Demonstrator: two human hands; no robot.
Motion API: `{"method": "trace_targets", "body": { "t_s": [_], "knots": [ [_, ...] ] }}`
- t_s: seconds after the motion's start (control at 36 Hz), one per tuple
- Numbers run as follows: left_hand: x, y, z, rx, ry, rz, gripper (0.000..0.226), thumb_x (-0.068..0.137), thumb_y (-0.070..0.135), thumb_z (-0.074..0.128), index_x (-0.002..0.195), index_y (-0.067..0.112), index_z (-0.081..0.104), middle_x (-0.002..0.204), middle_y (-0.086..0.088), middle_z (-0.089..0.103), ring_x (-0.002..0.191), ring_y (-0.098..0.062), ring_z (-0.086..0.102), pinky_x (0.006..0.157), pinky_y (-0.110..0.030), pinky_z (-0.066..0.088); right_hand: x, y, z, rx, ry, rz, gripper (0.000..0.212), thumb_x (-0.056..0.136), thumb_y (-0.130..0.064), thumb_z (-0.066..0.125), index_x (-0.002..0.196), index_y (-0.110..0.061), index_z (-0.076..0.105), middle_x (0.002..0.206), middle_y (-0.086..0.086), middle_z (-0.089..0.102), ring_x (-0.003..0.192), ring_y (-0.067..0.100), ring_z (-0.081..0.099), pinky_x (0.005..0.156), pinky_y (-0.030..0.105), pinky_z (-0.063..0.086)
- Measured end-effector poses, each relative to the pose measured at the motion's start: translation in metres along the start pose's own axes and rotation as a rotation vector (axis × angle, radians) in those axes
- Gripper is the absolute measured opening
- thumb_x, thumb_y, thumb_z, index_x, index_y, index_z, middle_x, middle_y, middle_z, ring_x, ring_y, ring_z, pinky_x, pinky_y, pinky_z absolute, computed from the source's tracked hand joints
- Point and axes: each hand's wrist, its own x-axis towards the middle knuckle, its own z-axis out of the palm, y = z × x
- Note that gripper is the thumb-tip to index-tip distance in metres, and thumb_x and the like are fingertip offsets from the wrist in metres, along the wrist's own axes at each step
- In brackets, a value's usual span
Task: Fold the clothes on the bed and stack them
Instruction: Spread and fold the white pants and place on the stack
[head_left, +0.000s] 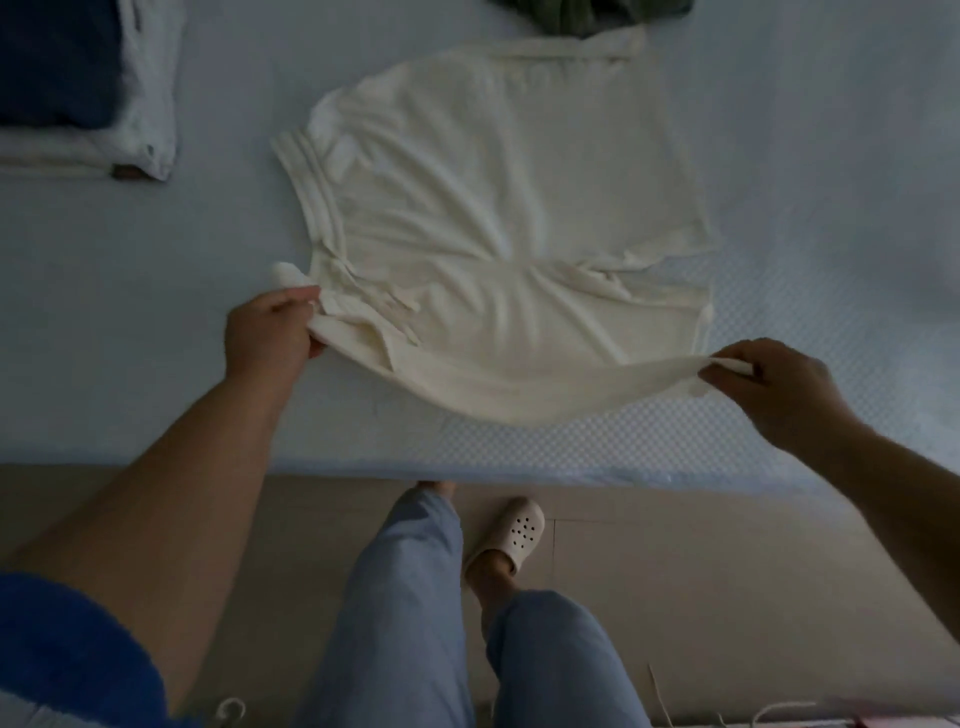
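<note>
A cream-coloured soft cotton garment (498, 208) is spread flat on the pale blue quilted bed (831, 208). Its near edge is lifted off the bed, pinched at one corner by the left hand (270, 332) and at the other by the right hand (774, 384). Left of the garment, a folded stack of dark blue and white clothes (83, 88) is seen; beyond it, a crumpled green cloth (587, 13).

Head cam, steep look-down over bed (156, 312) edge, hands close, one view only
</note>
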Motion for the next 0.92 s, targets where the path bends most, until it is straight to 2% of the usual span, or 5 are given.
{"method": "trace_targets", "body": {
  "t_s": [0.17, 0.28, 0.36, 0.69, 0.92],
  "knots": [
    [0.050, 0.040, 0.004, 0.323, -0.199, 0.045, 0.047, 0.068, 0.014, 0.060, 0.115, 0.011, 0.066, 0.105, -0.013, 0.067, 0.089, -0.024, 0.065, 0.087, -0.035, 0.052, 0.077, -0.043, -0.040, -0.084, 0.131, -0.060, 0.023, 0.088, -0.023, 0.063, 0.100, -0.006, 0.071, 0.108, 0.009, 0.054, 0.099, 0.027, 0.054, 0.084, 0.029, 0.036],
    [0.078, 0.062, 0.010, 0.735, -0.285, 0.207, 0.036, 0.070, 0.028, 0.069, 0.105, 0.017, 0.071, 0.100, -0.008, 0.070, 0.091, -0.025, 0.063, 0.073, -0.025, 0.040, 0.138, -0.070, -0.062, -0.114, 0.142, -0.055, 0.022, 0.090, -0.022, 0.060, 0.105, -0.009, 0.070, 0.119, 0.012, 0.060, 0.108, 0.032, 0.055, 0.095, 0.039, 0.039],
    [0.099, 0.071, 0.021, 0.830, -0.200, 0.300, 0.008, 0.076, 0.029, 0.068, 0.081, 0.023, 0.067, 0.092, -0.008, 0.069, 0.088, -0.030, 0.062, 0.068, -0.028, 0.039, 0.180, -0.081, -0.076, -0.095, 0.099, -0.008, 0.014, 0.090, -0.022, 0.058, 0.097, -0.015, 0.068, 0.097, 0.010, 0.064, 0.089, 0.029, 0.056, 0.078, 0.035, 0.043],
    [0.158, 0.074, 0.065, 0.704, 0.217, 0.379, 0.027, 0.088, 0.033, 0.058, 0.092, 0.008, 0.069, 0.095, -0.017, 0.068, 0.092, -0.036, 0.060, 0.075, -0.035, 0.040, 0.322, -0.095, -0.100, -0.210, 0.077, -0.011, 0.018, 0.081, -0.024, 0.070, 0.085, -0.011, 0.059, 0.074, 0.003, 0.050, 0.080, 0.024, 0.047, 0.072, 0.033, 0.035],
    [0.190, 0.077, 0.096, 0.700, 0.299, 0.280, 0.026, 0.091, 0.029, 0.054, 0.102, 0.009, 0.065, 0.108, -0.021, 0.064, 0.103, -0.041, 0.055, 0.088, -0.042, 0.042, 0.386, -0.112, -0.076, -0.195, 0.046, -0.097, 0.024, 0.086, -0.023, 0.064, 0.108, -0.014, 0.067, 0.105, 0.009, 0.060, 0.091, 0.022, 0.049, 0.081, 0.030, 0.038]
  ]
}}
